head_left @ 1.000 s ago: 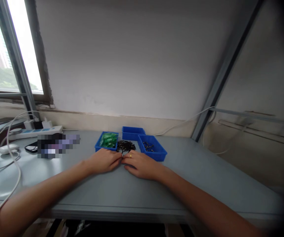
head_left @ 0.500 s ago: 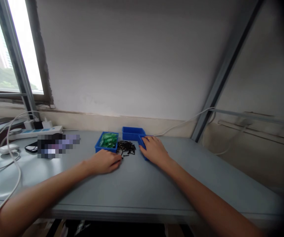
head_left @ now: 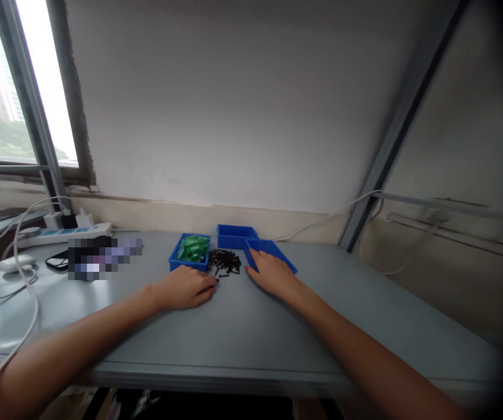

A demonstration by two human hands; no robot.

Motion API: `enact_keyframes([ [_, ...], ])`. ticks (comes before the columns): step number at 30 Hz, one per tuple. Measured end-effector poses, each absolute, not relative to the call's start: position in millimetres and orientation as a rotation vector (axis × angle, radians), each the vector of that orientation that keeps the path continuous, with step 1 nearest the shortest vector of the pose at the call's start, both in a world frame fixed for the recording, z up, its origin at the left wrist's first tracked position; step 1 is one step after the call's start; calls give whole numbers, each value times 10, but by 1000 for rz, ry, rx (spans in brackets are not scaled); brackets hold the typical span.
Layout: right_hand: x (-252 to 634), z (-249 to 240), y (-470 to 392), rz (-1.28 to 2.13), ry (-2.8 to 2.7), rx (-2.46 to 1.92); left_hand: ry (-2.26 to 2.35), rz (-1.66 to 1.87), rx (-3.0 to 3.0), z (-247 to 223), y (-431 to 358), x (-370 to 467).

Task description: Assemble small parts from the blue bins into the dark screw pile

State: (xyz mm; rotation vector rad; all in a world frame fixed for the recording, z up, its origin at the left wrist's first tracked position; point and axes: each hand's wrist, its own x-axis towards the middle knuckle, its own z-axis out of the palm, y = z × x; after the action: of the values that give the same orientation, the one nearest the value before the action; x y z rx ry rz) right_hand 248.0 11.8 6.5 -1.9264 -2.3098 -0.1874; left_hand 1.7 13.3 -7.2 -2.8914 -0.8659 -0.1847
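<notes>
Left hand [head_left: 188, 287]: grip unclear; black screws [head_left: 227, 261] at 2 o'clock. Right hand [head_left: 273, 274]: grip unclear, over 7 o'clock edge, blue bin [head_left: 279, 252].

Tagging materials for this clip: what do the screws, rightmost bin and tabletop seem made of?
Screws: probably metal; dark finish, some brownish glints.
Rightmost bin: likely plastic; uniform blue, thin straight walls.
Tabletop: perhaps painted metal or laminate; smooth grey, bright glare at left.
</notes>
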Motion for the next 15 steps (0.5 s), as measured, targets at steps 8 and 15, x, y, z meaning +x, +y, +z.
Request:
enact_keyframes([
  [8,2319,11,34,-362,-2486,-1360,-884,-140,-2871,-65,129,22],
  [15,2254,-182,31,-98,-2650,-1165,-903,-165,-2870,-110,167,14],
])
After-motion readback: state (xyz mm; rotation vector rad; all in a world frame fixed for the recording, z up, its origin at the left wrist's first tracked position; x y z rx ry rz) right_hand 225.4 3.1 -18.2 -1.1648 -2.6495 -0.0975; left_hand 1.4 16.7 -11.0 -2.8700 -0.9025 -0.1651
